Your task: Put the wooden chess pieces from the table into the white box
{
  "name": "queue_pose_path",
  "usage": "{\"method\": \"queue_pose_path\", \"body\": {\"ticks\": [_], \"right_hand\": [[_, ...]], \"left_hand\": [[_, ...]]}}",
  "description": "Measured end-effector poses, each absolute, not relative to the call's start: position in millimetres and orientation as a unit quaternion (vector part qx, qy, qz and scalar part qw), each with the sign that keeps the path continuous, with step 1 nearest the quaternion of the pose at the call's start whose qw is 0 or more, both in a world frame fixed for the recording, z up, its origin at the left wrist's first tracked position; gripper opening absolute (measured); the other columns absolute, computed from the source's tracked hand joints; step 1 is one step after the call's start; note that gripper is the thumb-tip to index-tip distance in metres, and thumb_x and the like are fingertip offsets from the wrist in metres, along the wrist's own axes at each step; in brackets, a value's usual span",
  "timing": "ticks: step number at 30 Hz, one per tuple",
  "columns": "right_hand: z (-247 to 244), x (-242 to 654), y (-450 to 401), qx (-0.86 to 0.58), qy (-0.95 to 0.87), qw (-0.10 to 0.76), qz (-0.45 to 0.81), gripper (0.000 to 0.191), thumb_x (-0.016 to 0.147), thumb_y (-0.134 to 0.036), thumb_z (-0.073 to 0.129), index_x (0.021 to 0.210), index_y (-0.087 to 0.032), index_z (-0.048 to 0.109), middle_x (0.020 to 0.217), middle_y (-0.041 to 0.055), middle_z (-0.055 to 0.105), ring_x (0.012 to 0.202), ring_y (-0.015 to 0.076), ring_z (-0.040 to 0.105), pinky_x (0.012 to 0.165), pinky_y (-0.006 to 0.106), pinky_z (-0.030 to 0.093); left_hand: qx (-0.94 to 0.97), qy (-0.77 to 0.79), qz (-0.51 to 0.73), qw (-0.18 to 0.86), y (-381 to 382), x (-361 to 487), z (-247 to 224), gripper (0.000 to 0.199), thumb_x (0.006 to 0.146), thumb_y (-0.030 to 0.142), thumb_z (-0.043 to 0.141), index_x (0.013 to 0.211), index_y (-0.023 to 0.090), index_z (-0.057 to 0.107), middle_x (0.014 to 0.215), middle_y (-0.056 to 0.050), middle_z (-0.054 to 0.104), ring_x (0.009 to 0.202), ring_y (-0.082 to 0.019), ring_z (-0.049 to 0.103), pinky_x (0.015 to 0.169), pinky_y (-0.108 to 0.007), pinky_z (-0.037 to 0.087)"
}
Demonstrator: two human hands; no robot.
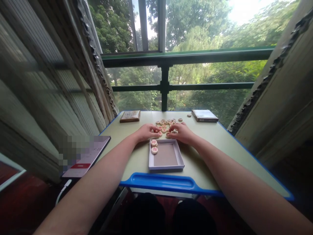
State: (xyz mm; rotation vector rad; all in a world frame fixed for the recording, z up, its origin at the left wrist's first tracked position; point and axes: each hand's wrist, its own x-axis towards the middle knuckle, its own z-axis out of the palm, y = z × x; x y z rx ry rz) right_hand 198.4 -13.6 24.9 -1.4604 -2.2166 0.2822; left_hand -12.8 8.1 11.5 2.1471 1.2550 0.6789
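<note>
Round wooden Chinese chess pieces (pixel 164 126) lie in a loose cluster on the table, several with red characters facing up. My left hand (pixel 147 132) is at the cluster's left side, thumb and fingers curled round a piece (pixel 160 133) at its near edge. From the right, my right hand (pixel 183 133) has its fingertips closed on another piece (pixel 168 134), partly hidden by the fingers. Just nearer to me stands a shallow, white-walled box (pixel 180 158). Along its left wall sit a piece marked in red (pixel 154 142), apparently on top of another, and a second red-marked piece (pixel 154 150).
A brown box (pixel 130 116) lies at the far left of the pale table (pixel 137 163), and a white-topped box (pixel 204 115) at the far right. A single piece (pixel 189 115) sits near the back edge. At left, a tablet-like screen (pixel 90 156) has a white cable (pixel 64 186) near it.
</note>
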Motion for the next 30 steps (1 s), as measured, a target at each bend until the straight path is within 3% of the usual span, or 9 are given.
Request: {"method": "queue_pose_path", "body": {"ticks": [3, 7, 16, 23, 30], "right_hand": [[24.1, 198.0, -14.5, -0.512, -0.795, 0.28, 0.167, 0.017, 0.071, -0.034, 0.063, 0.076, -0.018, 0.066, 0.08, 0.0029, 0.066, 0.08, 0.0178, 0.055, 0.073, 0.029, 0.041], [26.8, 196.9, -16.9, -0.5, -0.772, 0.321, 0.225, 0.026, 0.074, -0.035, 0.061, 0.09, -0.016, 0.066, 0.082, 0.004, 0.067, 0.065, 0.0128, 0.055, 0.059, 0.024, 0.042], [27.0, 197.7, -17.4, -0.502, -0.808, 0.268, 0.153, 0.016, 0.076, -0.029, 0.06, 0.08, -0.019, 0.071, 0.08, 0.004, 0.07, 0.076, 0.0167, 0.058, 0.069, 0.027, 0.042], [23.7, 197.1, -17.0, -0.519, -0.811, 0.247, 0.105, 0.016, 0.076, -0.033, 0.061, 0.08, -0.021, 0.071, 0.083, 0.0022, 0.071, 0.086, 0.0209, 0.054, 0.075, 0.031, 0.041], [23.4, 197.7, -15.9, -0.503, -0.801, 0.287, 0.15, 0.017, 0.077, -0.032, 0.059, 0.08, -0.02, 0.071, 0.081, 0.0026, 0.07, 0.079, 0.0178, 0.059, 0.074, 0.029, 0.043]], "left_hand": [[0.8, 0.464, 0.258, 0.277, 7.1, -12.6, 10.9, 0.05, 0.06, 0.049, 0.068, 0.098, 0.016, 0.07, 0.082, -0.004, 0.063, 0.066, -0.013, 0.049, 0.058, -0.024, 0.038], [0.807, 0.456, 0.255, 0.275, 5.7, -12.5, 12.6, 0.042, 0.063, 0.048, 0.067, 0.092, 0.018, 0.072, 0.081, -0.003, 0.064, 0.067, -0.014, 0.05, 0.059, -0.024, 0.039], [0.809, 0.442, 0.251, 0.294, 4.5, -10.8, 14.8, 0.042, 0.063, 0.04, 0.068, 0.099, 0.019, 0.07, 0.086, -0.003, 0.062, 0.069, -0.013, 0.049, 0.061, -0.024, 0.039], [0.773, 0.47, 0.268, 0.331, 5.3, -10.3, 13.8, 0.043, 0.06, 0.042, 0.069, 0.094, 0.015, 0.068, 0.068, 0.001, 0.054, 0.058, -0.009, 0.041, 0.054, -0.022, 0.035], [0.746, 0.47, 0.31, 0.355, 9.6, -12.6, 7.8, 0.038, 0.059, 0.033, 0.071, 0.091, 0.015, 0.062, 0.087, -0.003, 0.059, 0.058, -0.007, 0.043, 0.055, -0.022, 0.039]]}}
